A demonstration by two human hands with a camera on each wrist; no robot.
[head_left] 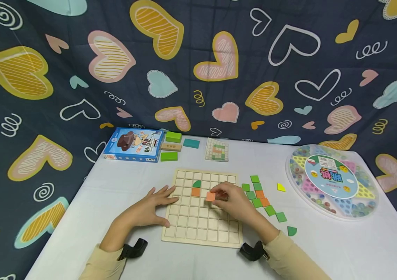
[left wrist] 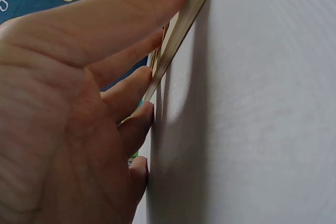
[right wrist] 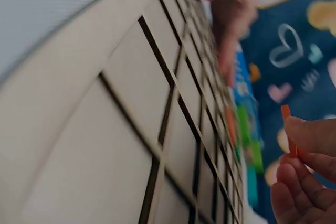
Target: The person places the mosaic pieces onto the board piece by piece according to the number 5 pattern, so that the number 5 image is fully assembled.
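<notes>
A wooden grid board [head_left: 202, 234] lies on the white table. Two pieces sit in its cells: a green quarter-round tile [head_left: 197, 184] and, just below it, an orange square tile [head_left: 195, 192]. My right hand [head_left: 235, 200] pinches another orange square tile [head_left: 210, 196] above the board; in the right wrist view that tile [right wrist: 289, 131] shows edge-on between thumb and fingers. At the board's left edge rests my left hand [head_left: 149, 208], its fingers spread and touching the rim. The left wrist view shows its thumb [left wrist: 131, 11] against the board's side.
Loose green and orange tiles [head_left: 270, 210] lie right of the board, with a yellow tile [head_left: 281, 187] farther out. Behind the board are a patterned card [head_left: 216, 149], coloured blocks [head_left: 169, 156] and a blue box [head_left: 133, 144]. A round marble game case [head_left: 331, 182] stands at right.
</notes>
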